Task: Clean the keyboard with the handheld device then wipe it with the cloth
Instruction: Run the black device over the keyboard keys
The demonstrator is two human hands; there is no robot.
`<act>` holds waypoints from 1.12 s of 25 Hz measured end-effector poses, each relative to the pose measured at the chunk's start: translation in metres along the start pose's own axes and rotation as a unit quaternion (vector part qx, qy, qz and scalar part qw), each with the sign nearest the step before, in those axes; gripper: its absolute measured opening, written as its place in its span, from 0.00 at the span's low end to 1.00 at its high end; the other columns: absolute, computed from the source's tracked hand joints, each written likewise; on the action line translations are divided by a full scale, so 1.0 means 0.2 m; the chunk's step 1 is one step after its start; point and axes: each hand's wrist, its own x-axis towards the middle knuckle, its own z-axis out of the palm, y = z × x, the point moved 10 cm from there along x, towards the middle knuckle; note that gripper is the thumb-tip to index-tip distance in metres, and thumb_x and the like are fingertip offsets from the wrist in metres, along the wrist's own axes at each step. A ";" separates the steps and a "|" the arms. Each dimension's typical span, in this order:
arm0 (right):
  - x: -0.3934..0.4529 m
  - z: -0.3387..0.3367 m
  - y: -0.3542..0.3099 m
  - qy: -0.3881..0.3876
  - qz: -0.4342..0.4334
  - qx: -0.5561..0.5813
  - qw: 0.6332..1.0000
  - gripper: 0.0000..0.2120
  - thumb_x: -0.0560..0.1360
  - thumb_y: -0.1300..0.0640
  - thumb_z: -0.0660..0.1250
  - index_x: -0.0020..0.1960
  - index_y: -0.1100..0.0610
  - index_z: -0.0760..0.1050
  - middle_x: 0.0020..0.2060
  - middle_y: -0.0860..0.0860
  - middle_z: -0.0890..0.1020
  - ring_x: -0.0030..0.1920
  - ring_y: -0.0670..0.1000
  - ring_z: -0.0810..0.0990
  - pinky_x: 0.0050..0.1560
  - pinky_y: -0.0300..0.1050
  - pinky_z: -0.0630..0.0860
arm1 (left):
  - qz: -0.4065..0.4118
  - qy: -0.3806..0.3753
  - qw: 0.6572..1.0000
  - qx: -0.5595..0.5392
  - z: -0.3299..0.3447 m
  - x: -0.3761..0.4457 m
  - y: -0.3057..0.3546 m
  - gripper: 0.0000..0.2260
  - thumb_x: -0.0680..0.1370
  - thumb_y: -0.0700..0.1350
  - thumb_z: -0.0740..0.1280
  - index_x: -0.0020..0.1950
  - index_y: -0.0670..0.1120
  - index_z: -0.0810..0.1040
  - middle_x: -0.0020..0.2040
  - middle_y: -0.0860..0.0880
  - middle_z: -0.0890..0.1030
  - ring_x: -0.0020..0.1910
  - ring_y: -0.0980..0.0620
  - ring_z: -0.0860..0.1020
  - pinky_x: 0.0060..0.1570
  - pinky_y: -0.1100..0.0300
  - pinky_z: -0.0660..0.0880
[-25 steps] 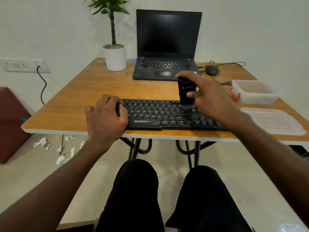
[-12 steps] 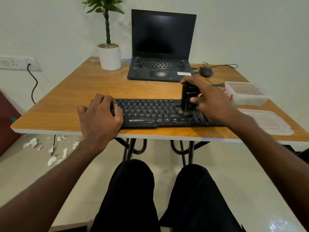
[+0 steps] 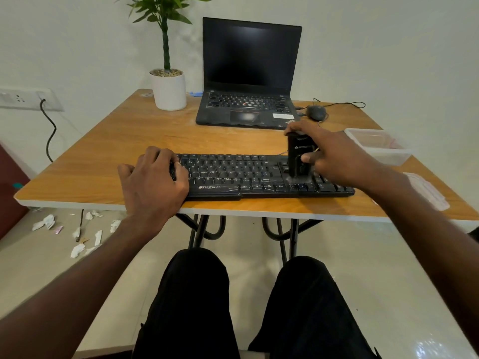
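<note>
A black keyboard [image 3: 248, 177] lies along the near edge of the wooden table [image 3: 103, 161]. My right hand [image 3: 334, 154] grips a black handheld device [image 3: 298, 159], held upright with its lower end on the keys right of the main block. My left hand [image 3: 153, 182] rests on the keyboard's left end, fingers curled over its edge and covering the keys there. No cloth can be made out with certainty; something pale and pinkish lies inside the clear container.
An open black laptop [image 3: 246, 73] stands at the back, with a white potted plant [image 3: 168, 89] to its left and a wired mouse [image 3: 316, 112] to its right. A clear plastic container [image 3: 381, 146] and its lid [image 3: 427, 190] sit at the right. Paper scraps [image 3: 77, 229] litter the floor.
My right hand has carried the device rightward along the keyboard, from the middle keys to the block right of them. The left hand has stayed on the left end.
</note>
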 end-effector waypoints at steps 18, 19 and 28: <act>-0.10 -0.04 0.11 0.212 0.017 -0.033 0.977 0.37 0.77 0.68 0.67 0.77 0.40 0.60 0.61 0.55 0.81 0.59 0.57 0.81 0.52 0.56 0.82 | -0.001 -0.012 1.000 0.005 -0.02 0.01 0.01 0.15 0.80 0.54 0.57 0.54 0.49 0.81 0.57 0.49 0.81 0.51 0.47 0.79 0.54 0.47 0.62; -0.12 -0.06 0.14 0.237 0.030 -0.014 0.971 0.36 0.77 0.68 0.67 0.77 0.42 0.61 0.61 0.53 0.81 0.59 0.55 0.80 0.53 0.50 0.81 | 0.000 -0.015 1.000 0.011 -0.02 0.01 0.02 0.14 0.79 0.52 0.58 0.53 0.49 0.81 0.57 0.49 0.81 0.50 0.47 0.78 0.54 0.46 0.62; -0.16 0.09 0.04 0.203 -0.063 0.015 0.977 0.35 0.80 0.64 0.66 0.80 0.41 0.59 0.62 0.54 0.79 0.60 0.54 0.76 0.55 0.57 0.80 | 0.132 -0.067 0.985 -0.083 0.11 -0.07 0.71 0.12 0.82 0.53 0.61 0.60 0.52 0.80 0.60 0.55 0.80 0.60 0.54 0.77 0.65 0.49 0.64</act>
